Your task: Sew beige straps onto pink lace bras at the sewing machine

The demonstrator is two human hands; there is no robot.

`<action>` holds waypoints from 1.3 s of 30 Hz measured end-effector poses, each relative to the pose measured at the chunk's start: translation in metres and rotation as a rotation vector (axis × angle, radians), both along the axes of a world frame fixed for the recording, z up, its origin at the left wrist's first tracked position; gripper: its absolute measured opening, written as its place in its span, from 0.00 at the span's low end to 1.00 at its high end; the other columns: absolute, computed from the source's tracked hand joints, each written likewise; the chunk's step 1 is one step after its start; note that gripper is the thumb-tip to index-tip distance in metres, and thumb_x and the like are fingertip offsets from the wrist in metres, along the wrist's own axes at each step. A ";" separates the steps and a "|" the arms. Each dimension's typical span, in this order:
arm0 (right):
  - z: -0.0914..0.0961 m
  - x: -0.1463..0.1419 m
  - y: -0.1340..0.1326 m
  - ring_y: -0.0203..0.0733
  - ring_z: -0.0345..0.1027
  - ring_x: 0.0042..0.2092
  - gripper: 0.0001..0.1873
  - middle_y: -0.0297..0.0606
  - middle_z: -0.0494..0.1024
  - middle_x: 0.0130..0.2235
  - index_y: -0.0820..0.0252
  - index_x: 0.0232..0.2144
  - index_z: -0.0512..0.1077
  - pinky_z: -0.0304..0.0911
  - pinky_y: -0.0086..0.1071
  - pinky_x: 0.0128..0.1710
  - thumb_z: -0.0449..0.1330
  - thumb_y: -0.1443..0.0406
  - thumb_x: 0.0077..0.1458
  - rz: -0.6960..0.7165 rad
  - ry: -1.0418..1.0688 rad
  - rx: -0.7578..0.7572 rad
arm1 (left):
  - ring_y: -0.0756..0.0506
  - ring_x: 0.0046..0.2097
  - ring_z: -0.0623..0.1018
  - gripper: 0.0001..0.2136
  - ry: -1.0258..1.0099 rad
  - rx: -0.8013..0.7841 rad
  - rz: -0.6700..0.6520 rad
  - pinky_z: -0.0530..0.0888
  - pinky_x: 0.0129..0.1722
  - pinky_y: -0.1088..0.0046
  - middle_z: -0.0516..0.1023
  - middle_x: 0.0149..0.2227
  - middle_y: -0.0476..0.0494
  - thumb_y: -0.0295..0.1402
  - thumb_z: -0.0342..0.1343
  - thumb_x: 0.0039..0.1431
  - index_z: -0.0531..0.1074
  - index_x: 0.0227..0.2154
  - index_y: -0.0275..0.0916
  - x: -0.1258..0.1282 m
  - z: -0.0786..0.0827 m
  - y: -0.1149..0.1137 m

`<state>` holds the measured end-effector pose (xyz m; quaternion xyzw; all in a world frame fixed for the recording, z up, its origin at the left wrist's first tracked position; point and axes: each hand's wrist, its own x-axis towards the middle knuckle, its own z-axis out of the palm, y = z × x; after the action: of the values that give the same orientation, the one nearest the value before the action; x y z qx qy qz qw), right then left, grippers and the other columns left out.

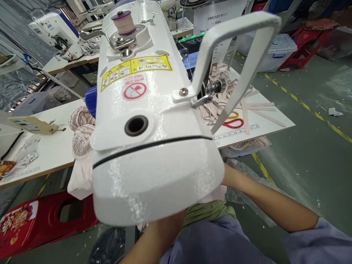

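The white head of a sewing machine (pixel 156 172) fills the middle of the view and covers both hands' fingers. Only the wrist end of my left hand (pixel 173 221) shows, below the machine's front edge. My right hand (pixel 227 176) reaches in behind the machine's right side, also hidden past the wrist. What either hand holds, if anything, cannot be seen. A bit of pale fabric (pixel 213 195) shows between the hands, above a green cloth (pixel 206 212) at my lap. Beige lace garment pieces (pixel 82 141) hang over the table's edge on the left.
Beige fabric strips (pixel 211 106), red-handled scissors (pixel 235 123) and a ruler (pixel 247 129) lie on the table right of the machine. A thread spool (pixel 123 24) sits on top. Left below is a red stool (pixel 41 223). Another sewing machine (pixel 59 35) stands behind.
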<state>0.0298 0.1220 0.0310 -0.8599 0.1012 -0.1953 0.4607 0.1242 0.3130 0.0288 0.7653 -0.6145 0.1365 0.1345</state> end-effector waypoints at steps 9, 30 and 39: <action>-0.011 -0.007 -0.003 0.48 0.72 0.53 0.19 0.43 0.73 0.56 0.58 0.48 0.76 0.71 0.40 0.51 0.57 0.66 0.54 -0.001 -0.086 0.078 | 0.46 0.24 0.76 0.16 -0.052 -0.026 0.046 0.68 0.25 0.74 0.78 0.25 0.45 0.28 0.49 0.64 0.69 0.53 0.39 -0.003 0.006 -0.007; -0.027 -0.012 0.008 0.40 0.68 0.30 0.24 0.44 0.73 0.54 0.56 0.54 0.69 0.69 0.35 0.32 0.59 0.58 0.55 -0.124 -0.039 0.136 | 0.46 0.25 0.78 0.11 0.321 -0.150 0.142 0.69 0.24 0.74 0.79 0.27 0.46 0.35 0.46 0.68 0.72 0.42 0.38 0.004 -0.002 0.004; -0.025 -0.054 0.047 0.37 0.60 0.27 0.18 0.32 0.67 0.24 0.57 0.26 0.66 0.54 0.29 0.27 0.51 0.54 0.64 -0.037 0.133 0.175 | 0.45 0.38 0.77 0.12 1.248 0.139 0.033 0.70 0.38 0.74 0.80 0.36 0.46 0.42 0.56 0.60 0.76 0.37 0.39 0.014 0.006 0.009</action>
<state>-0.0239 0.1695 0.0058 -0.8255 0.1638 -0.1369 0.5225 0.1380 0.3224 0.0349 0.7172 -0.4159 -0.3742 0.4155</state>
